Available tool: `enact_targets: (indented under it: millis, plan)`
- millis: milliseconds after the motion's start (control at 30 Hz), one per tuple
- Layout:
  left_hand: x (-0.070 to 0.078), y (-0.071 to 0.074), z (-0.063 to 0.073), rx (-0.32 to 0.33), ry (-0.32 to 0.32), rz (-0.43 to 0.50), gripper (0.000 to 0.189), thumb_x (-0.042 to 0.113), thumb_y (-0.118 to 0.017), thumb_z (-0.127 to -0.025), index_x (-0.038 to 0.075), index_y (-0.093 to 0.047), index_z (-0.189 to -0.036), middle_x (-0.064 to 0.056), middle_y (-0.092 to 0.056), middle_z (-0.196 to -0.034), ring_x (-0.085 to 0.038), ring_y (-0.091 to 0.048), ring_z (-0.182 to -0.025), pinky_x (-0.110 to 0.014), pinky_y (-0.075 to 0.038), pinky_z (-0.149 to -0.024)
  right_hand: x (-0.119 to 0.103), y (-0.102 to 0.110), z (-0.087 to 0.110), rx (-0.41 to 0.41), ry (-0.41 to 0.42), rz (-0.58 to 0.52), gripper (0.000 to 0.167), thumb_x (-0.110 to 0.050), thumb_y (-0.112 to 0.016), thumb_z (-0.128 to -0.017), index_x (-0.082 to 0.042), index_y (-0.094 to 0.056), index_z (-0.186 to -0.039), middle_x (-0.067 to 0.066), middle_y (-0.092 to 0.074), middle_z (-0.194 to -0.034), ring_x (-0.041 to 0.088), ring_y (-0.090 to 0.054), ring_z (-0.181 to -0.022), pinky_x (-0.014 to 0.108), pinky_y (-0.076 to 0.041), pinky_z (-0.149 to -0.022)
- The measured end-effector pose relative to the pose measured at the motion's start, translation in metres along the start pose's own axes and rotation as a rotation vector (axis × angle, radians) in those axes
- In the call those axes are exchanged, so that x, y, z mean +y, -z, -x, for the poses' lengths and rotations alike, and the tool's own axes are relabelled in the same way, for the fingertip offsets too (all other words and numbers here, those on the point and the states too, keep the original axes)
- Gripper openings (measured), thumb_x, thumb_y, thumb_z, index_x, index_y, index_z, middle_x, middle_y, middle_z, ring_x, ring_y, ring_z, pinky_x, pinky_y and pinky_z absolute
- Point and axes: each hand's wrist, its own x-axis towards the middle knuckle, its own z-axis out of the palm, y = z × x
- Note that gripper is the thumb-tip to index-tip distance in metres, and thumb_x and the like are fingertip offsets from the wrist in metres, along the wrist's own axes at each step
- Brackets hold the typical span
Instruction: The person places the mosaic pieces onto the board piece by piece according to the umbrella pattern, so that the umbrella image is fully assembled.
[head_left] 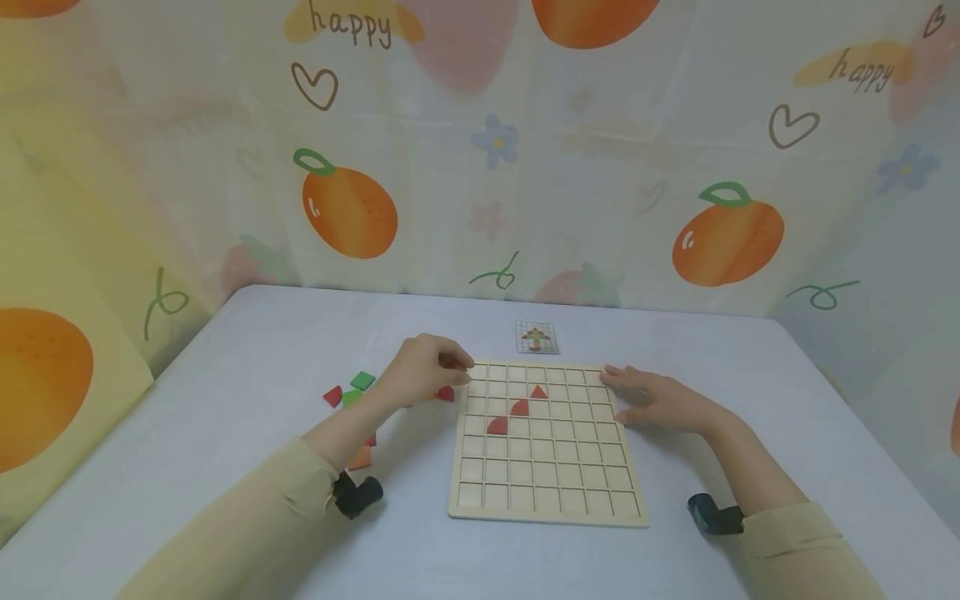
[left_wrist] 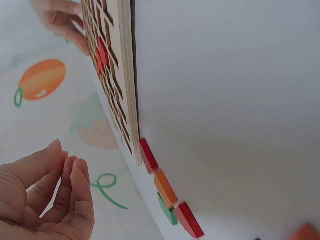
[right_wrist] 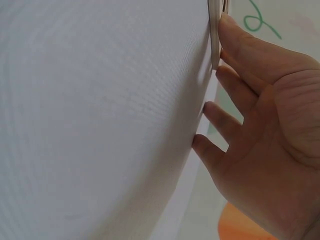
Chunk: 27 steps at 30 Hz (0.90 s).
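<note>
- Wooden grid board (head_left: 555,451): flat on the white table (head_left: 562,567), between the two hands, its squares mostly bare.
- Three red pieces sit in its squares on a slant: a triangle (head_left: 538,392) farthest from the person, then a quarter circle (head_left: 520,408), then another quarter circle (head_left: 498,427) nearest.
- Left hand (head_left: 423,364): at the board's far left corner, fingers bent, thumb and fingertips close together in its wrist view with nothing visible between them; whether it touches the board I cannot tell.
- Right hand (head_left: 660,400): at the far right edge, fingers spread apart, thumb against the board's side.
- Loose pieces lie left of the board, partly hidden by the left arm: a green square (head_left: 363,381), a red piece (head_left: 333,397) near it, an orange piece (head_left: 361,457) closer to the person, and a red block (head_left: 446,393) just beside the board's left edge.
- A small pattern card (head_left: 537,337) lies just beyond the board's far edge.
- Behind the table hangs a cloth (head_left: 570,183) printed with oranges, flowers and "happy".
</note>
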Motion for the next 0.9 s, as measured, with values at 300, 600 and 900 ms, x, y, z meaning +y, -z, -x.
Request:
enact_targets:
  millis: [300,600,900]
  plan:
    - [-0.019,0.015,-0.005,0.112,0.110,0.079,0.026,0.017,-0.069,-0.092,0.007,-0.071,-0.115,-0.010,-0.074,-0.109,-0.024,-0.067,-0.100,-0.033,-0.056,-0.087,0.001,-0.001,-0.001,-0.001,-0.013,0.004,0.071,-0.034,-0.072,-0.086,-0.011,-0.045,-0.148,0.012,-0.032,-0.161,0.047,-0.015,-0.151,0.068,-0.014,-0.118]
    - [-0.038,0.019,-0.014,0.167,0.204,0.132,0.029,0.016,-0.067,-0.092,0.003,-0.069,-0.118,-0.015,-0.071,-0.116,-0.029,-0.065,-0.108,-0.037,-0.054,-0.093,0.002,-0.001,0.000,-0.003,-0.011,-0.005,0.072,-0.035,-0.072,-0.086,-0.011,-0.044,-0.148,0.012,-0.032,-0.161,0.047,-0.015,-0.151,0.069,-0.013,-0.118]
    - [-0.055,0.015,-0.018,0.092,0.271,0.028,0.031,0.019,-0.068,-0.091,0.004,-0.067,-0.119,-0.015,-0.066,-0.122,-0.030,-0.061,-0.109,-0.038,-0.053,-0.092,0.003,-0.001,-0.001,0.001,-0.009,0.006,0.073,-0.036,-0.072,-0.086,-0.012,-0.044,-0.148,0.012,-0.032,-0.161,0.047,-0.016,-0.151,0.068,-0.014,-0.118]
